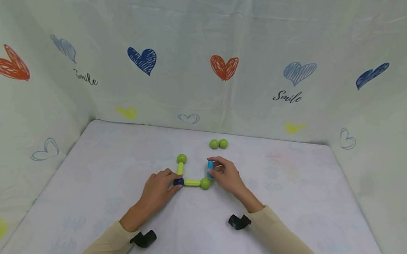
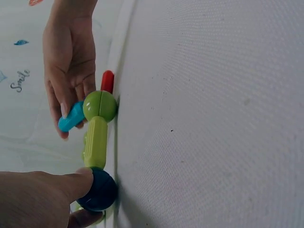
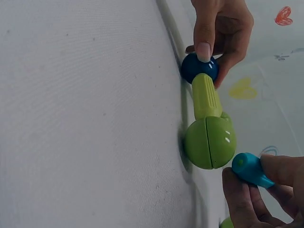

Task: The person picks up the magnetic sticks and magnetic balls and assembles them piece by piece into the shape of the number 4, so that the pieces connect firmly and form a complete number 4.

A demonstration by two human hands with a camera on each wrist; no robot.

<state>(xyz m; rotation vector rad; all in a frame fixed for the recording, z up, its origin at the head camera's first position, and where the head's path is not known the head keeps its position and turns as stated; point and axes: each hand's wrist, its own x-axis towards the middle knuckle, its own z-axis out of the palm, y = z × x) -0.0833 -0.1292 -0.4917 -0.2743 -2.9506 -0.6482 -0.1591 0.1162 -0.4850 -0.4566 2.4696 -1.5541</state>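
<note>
Left hand (image 1: 160,188): pinches dark-blue ball (image 1: 178,182), probably steadying joined yellow-green rod (image 1: 192,183).
Right hand (image 1: 227,176): pinches blue rod (image 1: 210,170) by its sides, probably leaving the end free near green ball (image 1: 205,183).

Soft, even light fell on the table (image 1: 269,241), but I found both wrist views dimmer and greyish. Small white glints sat on the navy ball (image 3: 190,70) and the green ball (image 3: 198,142). The yellow heart (image 3: 243,89) behind looked blurred; the leftmost red heart (image 1: 13,66) appeared stretched.
</note>
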